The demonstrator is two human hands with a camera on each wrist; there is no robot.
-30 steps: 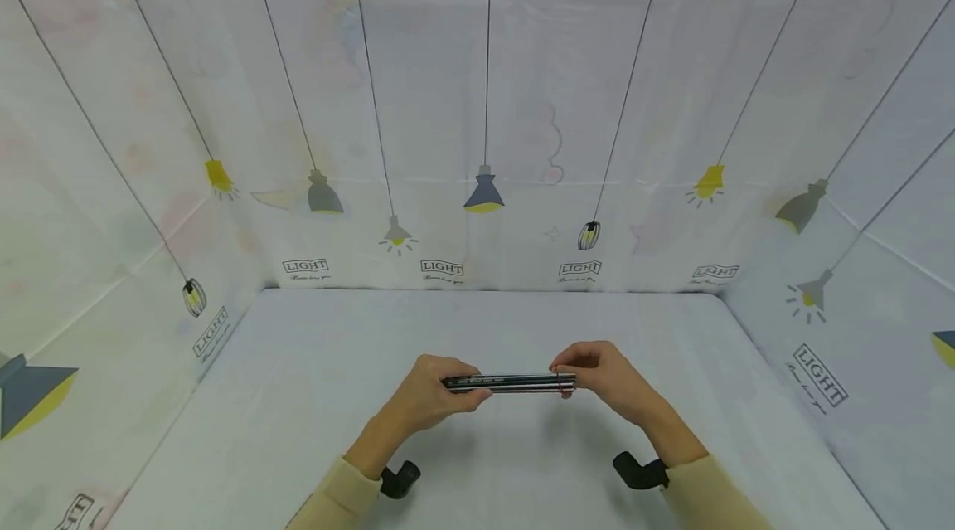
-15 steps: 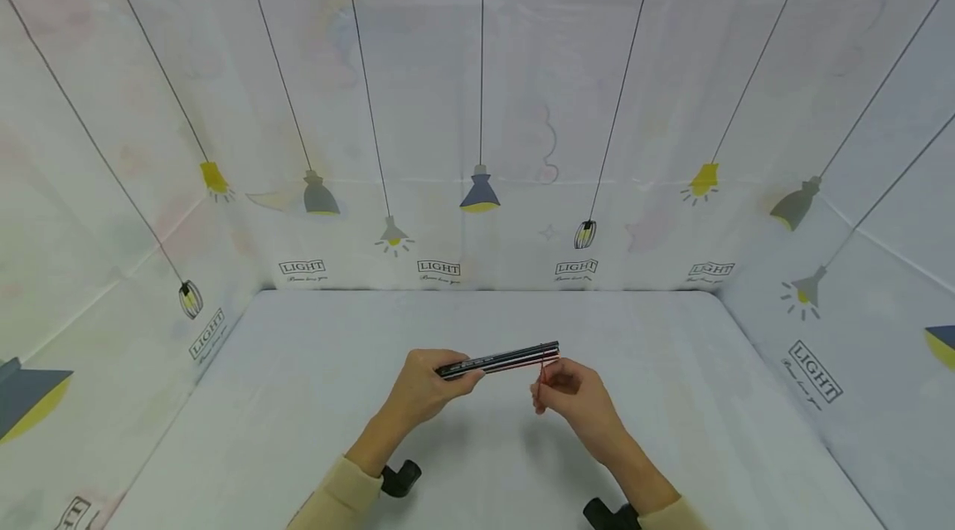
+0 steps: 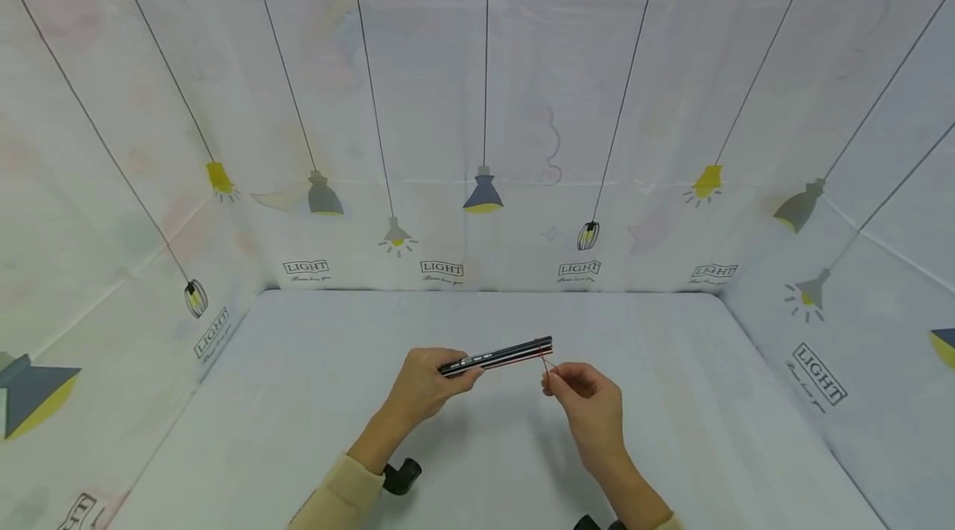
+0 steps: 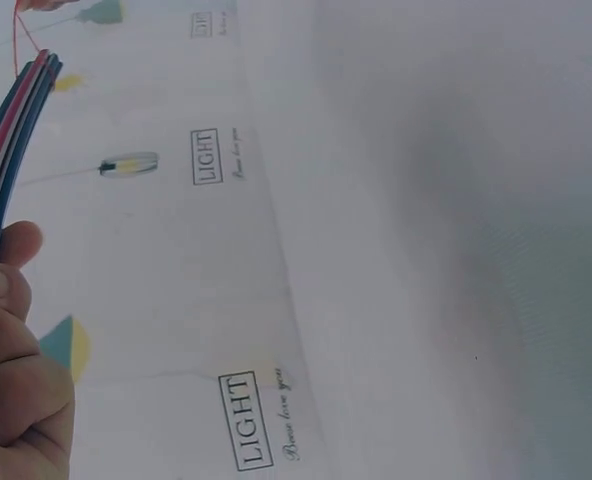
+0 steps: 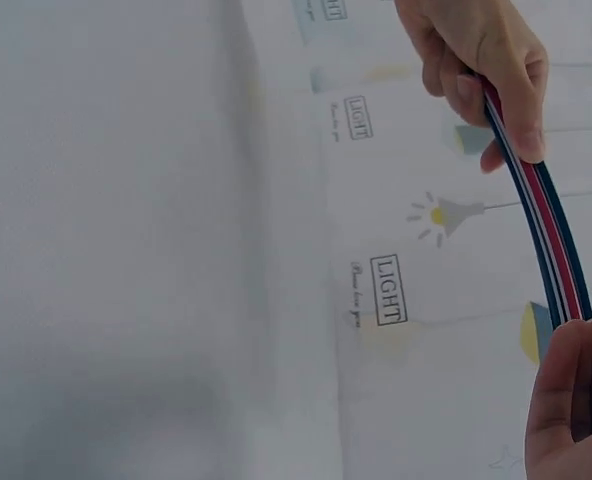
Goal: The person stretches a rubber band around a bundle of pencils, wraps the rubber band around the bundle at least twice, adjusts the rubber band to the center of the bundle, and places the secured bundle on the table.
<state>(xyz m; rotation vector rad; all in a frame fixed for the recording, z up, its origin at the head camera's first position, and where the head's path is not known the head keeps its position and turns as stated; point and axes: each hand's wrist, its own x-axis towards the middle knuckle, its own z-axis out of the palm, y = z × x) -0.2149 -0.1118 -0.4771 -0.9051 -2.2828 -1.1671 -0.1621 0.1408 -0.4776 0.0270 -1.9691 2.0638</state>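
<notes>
My left hand [image 3: 427, 385] grips one end of a bundle of thin rods [image 3: 498, 356] in dark blue, red and white, held above the table and tilted up to the right. A thin red band [image 3: 545, 362] loops round the bundle's right end. My right hand [image 3: 578, 391] pinches that band just below the bundle and holds it taut. The left wrist view shows the bundle [image 4: 14, 140] rising from my left fingers [image 4: 11, 330], with the red band [image 4: 21, 28] at its tip. In the right wrist view the bundle [image 5: 546, 235] runs between both hands.
The table [image 3: 313, 397] wears a pale cloth. Cloth walls printed with hanging lamps [image 3: 483, 192] and LIGHT labels enclose it at the back and both sides. A black wrist mount [image 3: 401, 476] shows at my left sleeve.
My right hand left the bundle's right end, dropped below it and now pulls the red band down. The bundle, level a second ago, tilted up at its right end.
</notes>
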